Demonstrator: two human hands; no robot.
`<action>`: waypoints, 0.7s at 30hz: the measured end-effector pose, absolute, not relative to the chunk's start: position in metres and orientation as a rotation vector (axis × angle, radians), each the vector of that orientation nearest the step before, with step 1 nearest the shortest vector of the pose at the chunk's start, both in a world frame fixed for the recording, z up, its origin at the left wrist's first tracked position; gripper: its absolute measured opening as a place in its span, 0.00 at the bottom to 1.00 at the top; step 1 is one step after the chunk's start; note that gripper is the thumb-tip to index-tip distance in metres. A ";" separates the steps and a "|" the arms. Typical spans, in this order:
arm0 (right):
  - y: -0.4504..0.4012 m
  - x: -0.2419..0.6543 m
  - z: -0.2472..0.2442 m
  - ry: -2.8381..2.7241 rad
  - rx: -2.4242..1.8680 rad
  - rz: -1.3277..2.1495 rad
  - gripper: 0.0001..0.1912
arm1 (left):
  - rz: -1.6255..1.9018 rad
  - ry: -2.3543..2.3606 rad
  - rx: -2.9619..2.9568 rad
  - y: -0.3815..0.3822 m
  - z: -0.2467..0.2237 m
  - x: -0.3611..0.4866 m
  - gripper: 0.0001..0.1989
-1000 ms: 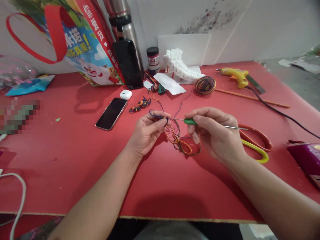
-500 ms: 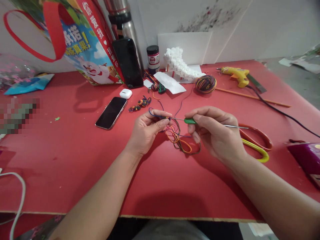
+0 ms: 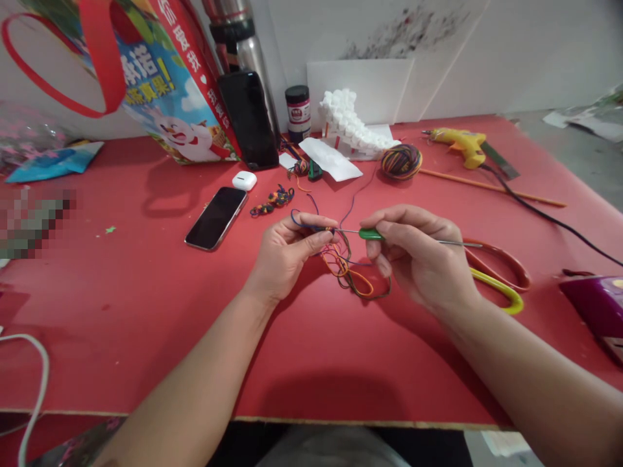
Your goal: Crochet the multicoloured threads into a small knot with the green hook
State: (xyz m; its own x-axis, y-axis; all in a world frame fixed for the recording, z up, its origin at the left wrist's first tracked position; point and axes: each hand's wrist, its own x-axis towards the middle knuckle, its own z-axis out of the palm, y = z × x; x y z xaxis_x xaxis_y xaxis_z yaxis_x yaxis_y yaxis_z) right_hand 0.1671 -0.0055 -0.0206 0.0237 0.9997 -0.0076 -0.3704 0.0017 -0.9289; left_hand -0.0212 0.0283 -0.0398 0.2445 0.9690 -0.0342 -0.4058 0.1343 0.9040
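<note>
Between thumb and fingers, my left hand (image 3: 287,250) pinches a small piece of multicoloured yarn work (image 3: 327,229); a dark blue strand loops over the fingers. My right hand (image 3: 418,253) grips a crochet hook (image 3: 371,234) by its green handle, and the thin metal shaft points left. The hook's tip meets the yarn work at my left fingertips, where its exact place is hidden. Loose orange, pink and dark yarn (image 3: 357,282) hangs in loops below and between my hands. Behind them lies a crocheted strip (image 3: 272,201) of dark, orange and green yarn.
Scissors (image 3: 496,292) with red and yellow handles lie beside my right wrist. A yarn ball (image 3: 400,162), a yellow glue gun (image 3: 462,144) with its cord and an orange stick (image 3: 496,186) sit farther back. To the left are a phone (image 3: 217,218) and a white earbud case (image 3: 244,180).
Both hands keep nearly the same pose, with the hook's tip still at the yarn work. The view has shifted very slightly.
</note>
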 end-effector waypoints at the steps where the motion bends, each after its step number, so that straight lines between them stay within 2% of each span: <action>1: -0.005 0.167 -0.020 -0.898 -0.935 1.357 0.04 | 1.153 0.771 0.930 0.028 -0.040 -0.021 0.12; 21: -0.004 0.168 -0.015 -0.906 -1.002 1.356 0.01 | 1.125 0.810 0.966 0.026 -0.041 -0.022 0.11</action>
